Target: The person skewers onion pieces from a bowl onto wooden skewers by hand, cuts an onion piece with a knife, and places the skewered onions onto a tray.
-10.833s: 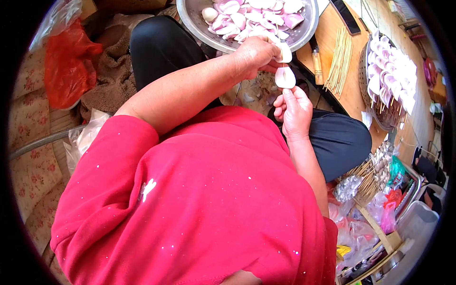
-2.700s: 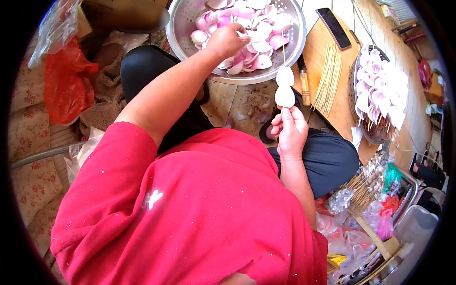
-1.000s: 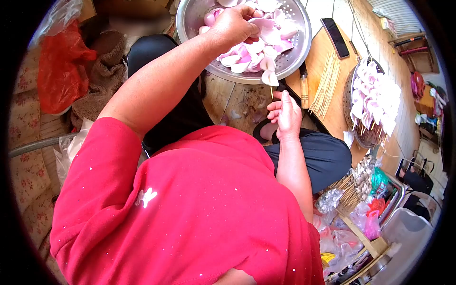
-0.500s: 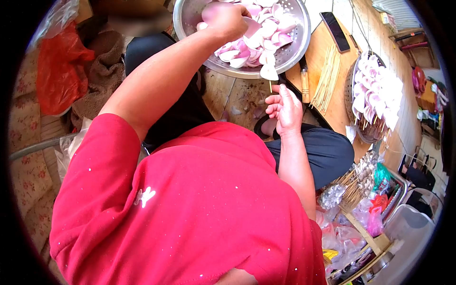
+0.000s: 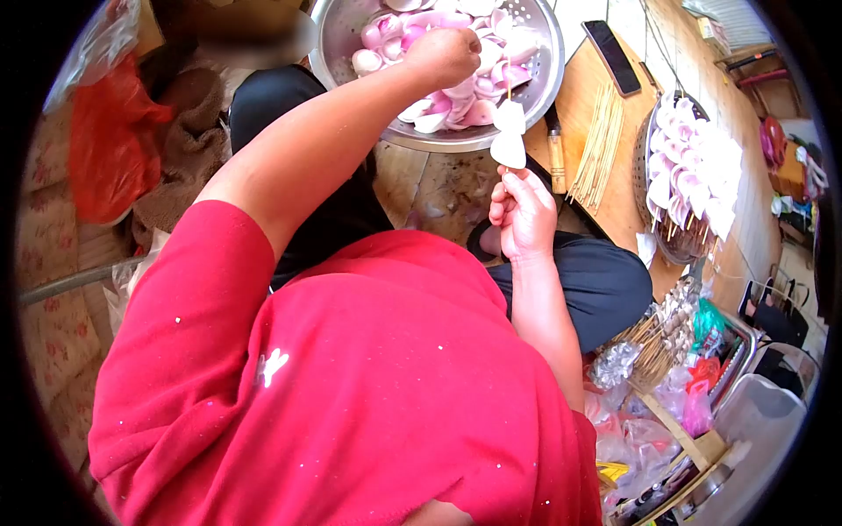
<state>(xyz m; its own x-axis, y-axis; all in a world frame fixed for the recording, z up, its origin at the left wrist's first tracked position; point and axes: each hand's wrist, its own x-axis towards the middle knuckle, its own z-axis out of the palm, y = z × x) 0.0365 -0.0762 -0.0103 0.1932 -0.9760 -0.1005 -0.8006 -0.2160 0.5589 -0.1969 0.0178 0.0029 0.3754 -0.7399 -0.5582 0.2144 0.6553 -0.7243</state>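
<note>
Pink-and-white onion pieces (image 5: 380, 33) lie in a perforated metal basin (image 5: 544, 88). My left hand (image 5: 445, 58) is over the basin with its fingers closed; I cannot make out what they hold, though pale pieces lie right beside them. Below the basin's near rim, my right hand (image 5: 524, 210) is palm up and pinches the lower end of a thin wooden skewer (image 5: 509, 77). White onion pieces (image 5: 508, 145) are threaded on that skewer just above my fingers, and its bare upper part points over the basin.
On a wooden board at the right are loose skewers (image 5: 599, 149), a phone (image 5: 613, 58) and a wooden-handled tool (image 5: 556, 156). Beyond sits a basket of filled onion skewers (image 5: 693, 175). Plastic bags (image 5: 636, 447) crowd the lower right; a red bag (image 5: 114, 145) hangs left.
My right hand has closed on the skewer and tilted it up, showing more of its bare length. My left hand has moved slightly right and down, nearer the skewer.
</note>
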